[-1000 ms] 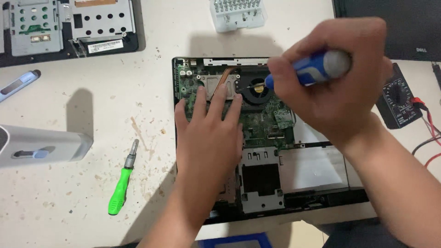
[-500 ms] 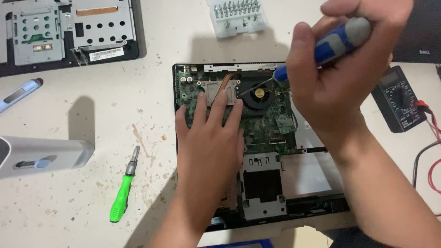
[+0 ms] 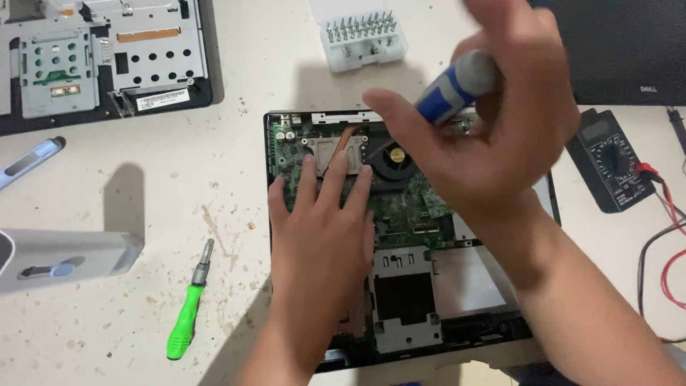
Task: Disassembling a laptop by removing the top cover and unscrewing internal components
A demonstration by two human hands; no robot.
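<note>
1. two bare hands are seen over an opened laptop base (image 3: 400,286). the left hand (image 3: 321,236) is laid flat and open on the green circuit board (image 3: 400,211), palm down, fingers spread; nothing is gripped by it.
2. just beyond the left fingertips, the metal heat sink plate (image 3: 325,149) with its copper pipe is touched or nearly touched; which of the two cannot be told.
3. the right hand (image 3: 493,136) is raised above the board, blurred, with its fingers curled loosely around a blue and grey screwdriver (image 3: 457,86). the handle is held; how tight the grip is cannot be told through the blur.
4. below the right hand, beside the left fingertips, a round black fan (image 3: 393,159) is set in the base. the screwdriver's dark shaft is seen slanting down toward it, though whether the tip touches cannot be told.
5. left of the left wrist, well apart from it, a green-handled screwdriver (image 3: 187,309) is laid on the pale, crumb-strewn table (image 3: 179,179).
6. farther left, a grey tool body (image 3: 64,256) and a blue pen-like tool (image 3: 32,159) are found at the edge of view.
7. right of the right hand, a black multimeter (image 3: 613,161) with red and black leads is placed.
8. beyond both hands, a clear bit holder (image 3: 361,37) and a second laptop chassis (image 3: 100,57) are set at the far side.
</note>
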